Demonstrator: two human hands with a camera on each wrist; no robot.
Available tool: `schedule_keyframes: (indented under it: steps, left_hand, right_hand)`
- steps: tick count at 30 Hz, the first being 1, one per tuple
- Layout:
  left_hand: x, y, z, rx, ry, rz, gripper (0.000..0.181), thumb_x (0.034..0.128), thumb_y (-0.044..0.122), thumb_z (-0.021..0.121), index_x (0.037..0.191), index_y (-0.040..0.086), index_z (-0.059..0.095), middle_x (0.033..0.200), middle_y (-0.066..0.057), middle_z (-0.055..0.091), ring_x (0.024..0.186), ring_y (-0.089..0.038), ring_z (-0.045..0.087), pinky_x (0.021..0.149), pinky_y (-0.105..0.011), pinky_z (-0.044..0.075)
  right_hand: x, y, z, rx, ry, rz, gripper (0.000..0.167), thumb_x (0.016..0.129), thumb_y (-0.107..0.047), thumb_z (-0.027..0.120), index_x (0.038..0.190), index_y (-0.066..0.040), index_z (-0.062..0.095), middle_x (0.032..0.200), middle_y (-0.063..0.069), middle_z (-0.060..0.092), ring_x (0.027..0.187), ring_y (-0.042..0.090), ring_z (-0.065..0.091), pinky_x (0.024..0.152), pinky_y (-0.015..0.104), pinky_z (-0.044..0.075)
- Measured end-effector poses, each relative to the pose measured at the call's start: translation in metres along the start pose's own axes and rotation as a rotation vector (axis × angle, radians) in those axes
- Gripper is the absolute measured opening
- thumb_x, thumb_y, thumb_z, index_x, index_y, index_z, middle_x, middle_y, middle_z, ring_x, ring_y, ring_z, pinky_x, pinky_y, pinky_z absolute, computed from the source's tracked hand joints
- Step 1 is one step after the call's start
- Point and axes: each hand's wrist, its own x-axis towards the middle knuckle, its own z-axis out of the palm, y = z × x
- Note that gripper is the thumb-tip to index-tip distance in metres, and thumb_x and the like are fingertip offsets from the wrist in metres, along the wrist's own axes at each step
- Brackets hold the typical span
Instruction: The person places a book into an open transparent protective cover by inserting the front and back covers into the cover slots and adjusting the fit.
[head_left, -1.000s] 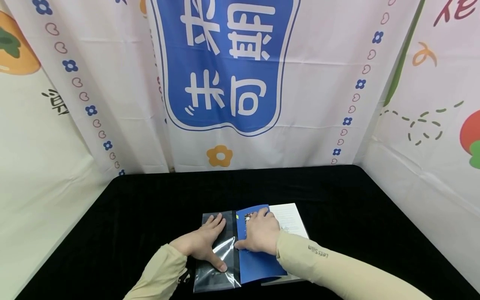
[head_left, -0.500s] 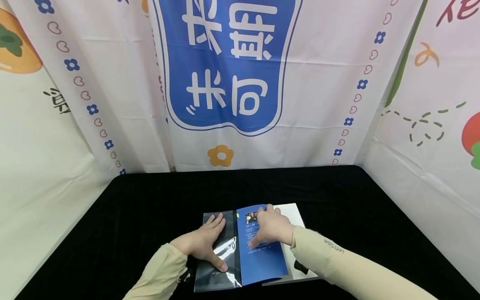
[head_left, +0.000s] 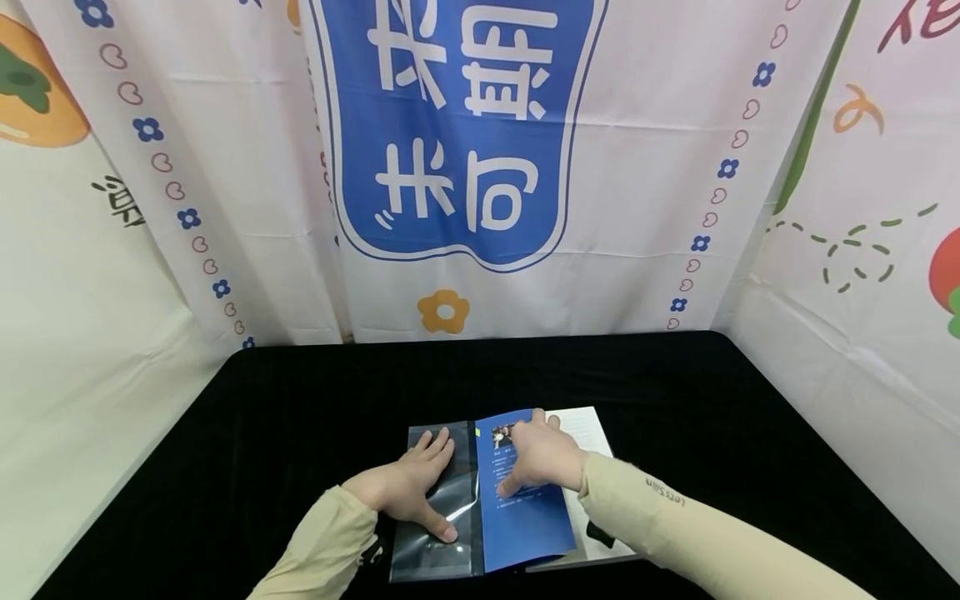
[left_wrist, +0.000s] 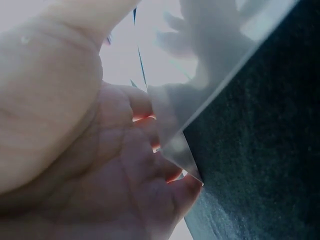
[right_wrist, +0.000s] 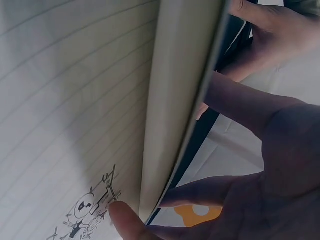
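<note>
A notebook lies open, its blue cover (head_left: 525, 535) slightly raised beside a white page (head_left: 583, 427). Joined along the cover's left side is a clear plastic book cover flap (head_left: 431, 565), spread over the black cloth. My left hand (head_left: 408, 485) rests on that flap with fingers spread and thumb apart. With my right hand (head_left: 546, 454) I hold the blue cover near its upper right edge, thumb on the printed face. In the right wrist view one fingertip (right_wrist: 125, 217) reaches round onto the lined page (right_wrist: 60, 115), which bears a small drawing (right_wrist: 90, 205).
Black cloth (head_left: 300, 408) covers the table. A printed white curtain (head_left: 600, 292) hangs behind it, with more hanging cloth at both sides. A small dark object (head_left: 600, 533) shows under the right wrist.
My right hand has moved right across the blue cover, from near its left side to its upper right edge, uncovering the print. The left hand has stayed on the plastic.
</note>
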Motion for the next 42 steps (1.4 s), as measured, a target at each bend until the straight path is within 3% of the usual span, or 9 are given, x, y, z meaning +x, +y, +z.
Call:
schedule_keyframes:
  steps: [8, 28, 42]
  left_hand:
    - [-0.002, 0.002, 0.001, 0.021, 0.024, 0.019, 0.123, 0.0663, 0.059, 0.085, 0.154, -0.001, 0.023, 0.162, -0.017, 0.009, 0.147, -0.037, 0.002, 0.115, -0.052, 0.016]
    - [0.001, 0.001, 0.001, 0.031, 0.007, -0.013, 0.124, 0.0640, 0.060, 0.086, 0.155, 0.002, 0.024, 0.162, -0.015, 0.010, 0.147, -0.036, 0.002, 0.115, -0.052, 0.015]
    - [0.000, 0.001, 0.001, 0.014, 0.014, 0.005, 0.123, 0.0646, 0.058, 0.086, 0.155, 0.001, 0.024, 0.162, -0.015, 0.010, 0.147, -0.037, 0.002, 0.115, -0.053, 0.016]
  right_hand:
    - [0.001, 0.000, 0.000, 0.005, 0.007, -0.026, 0.068, 0.061, -0.039, 0.095, 0.104, 0.006, 0.069, 0.112, 0.029, 0.049, 0.089, 0.036, 0.044, 0.068, 0.047, 0.051]
    - [0.003, -0.006, 0.001, -0.049, -0.030, -0.087, 0.064, 0.064, -0.038, 0.094, 0.108, 0.003, 0.069, 0.107, 0.023, 0.052, 0.089, 0.036, 0.045, 0.074, 0.048, 0.049]
    - [0.003, -0.013, -0.002, -0.091, -0.028, -0.114, 0.065, 0.065, -0.039, 0.093, 0.110, 0.001, 0.070, 0.111, 0.024, 0.054, 0.094, 0.037, 0.046, 0.079, 0.050, 0.047]
